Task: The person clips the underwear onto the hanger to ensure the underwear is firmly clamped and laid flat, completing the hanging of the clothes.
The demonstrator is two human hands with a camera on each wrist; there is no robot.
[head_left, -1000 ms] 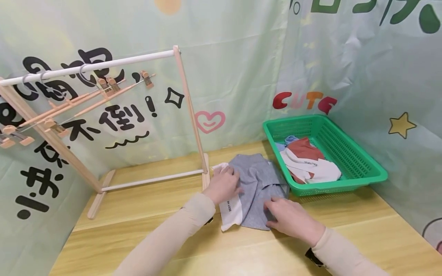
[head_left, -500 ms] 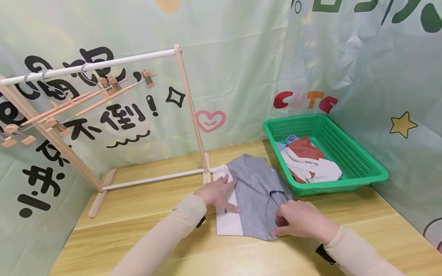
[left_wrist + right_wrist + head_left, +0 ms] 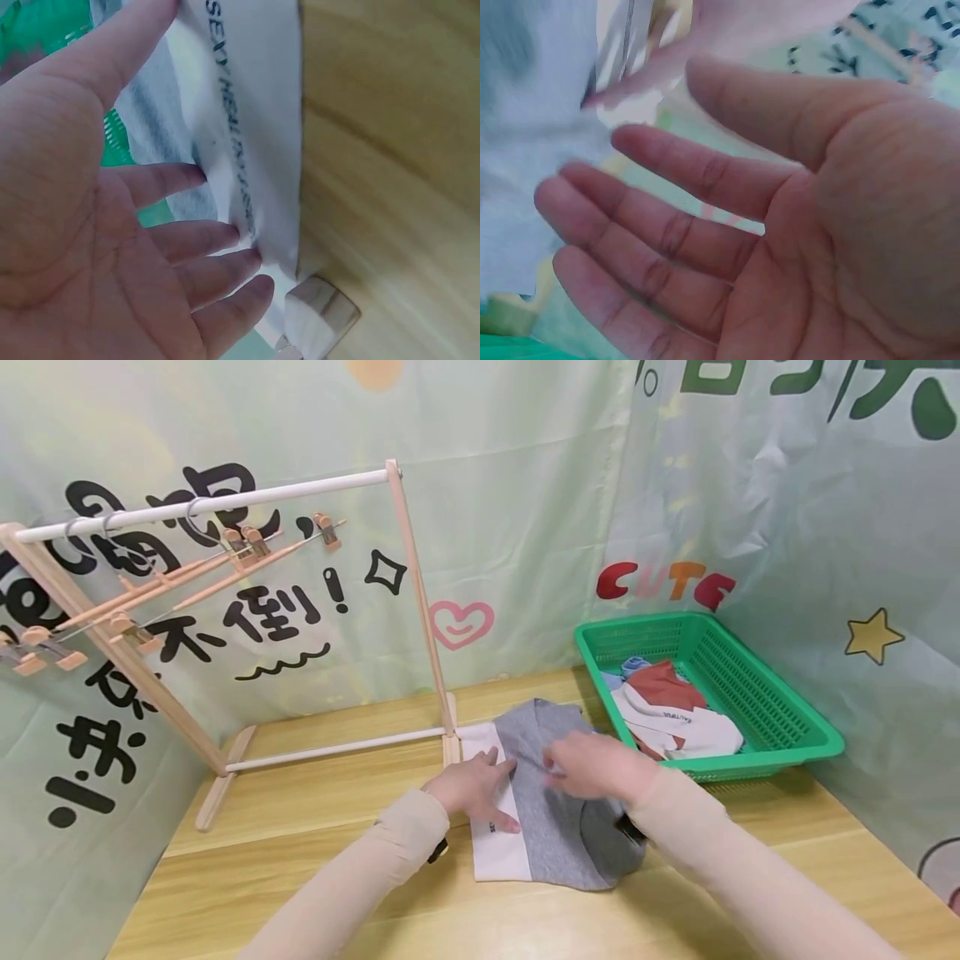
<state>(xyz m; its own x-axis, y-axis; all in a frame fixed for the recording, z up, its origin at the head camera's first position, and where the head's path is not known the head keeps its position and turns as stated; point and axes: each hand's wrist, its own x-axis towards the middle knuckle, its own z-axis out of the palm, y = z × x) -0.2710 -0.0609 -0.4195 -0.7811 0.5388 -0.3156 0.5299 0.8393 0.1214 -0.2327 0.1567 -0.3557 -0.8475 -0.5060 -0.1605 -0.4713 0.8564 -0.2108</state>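
Observation:
A grey-and-white garment (image 3: 551, 810), apparently a small shirt, lies on the wooden table with black lettering on its white panel (image 3: 255, 112). My left hand (image 3: 474, 789) rests on that panel with its fingers spread, and the thumb reaches toward the grey part. Over the upper grey part is my right hand (image 3: 596, 766), blurred in the head view. In the right wrist view the right hand's fingers (image 3: 660, 232) are loosely bent and hold nothing. My right wrist and sleeve hide some of the garment's right side, where a darker flap of cloth is folded.
A green plastic basket (image 3: 787, 747) with red-brown, white and blue clothes (image 3: 675, 710) stands at the back right. On the left, a wooden rack (image 3: 420, 585) with a white bar carries several clip hangers (image 3: 225, 568). Printed cloth hangs behind.
My right hand has let go of the garment's lower right part and moved up and left over the grey cloth. The garment has been spread flatter, and my left hand has flattened onto its white panel.

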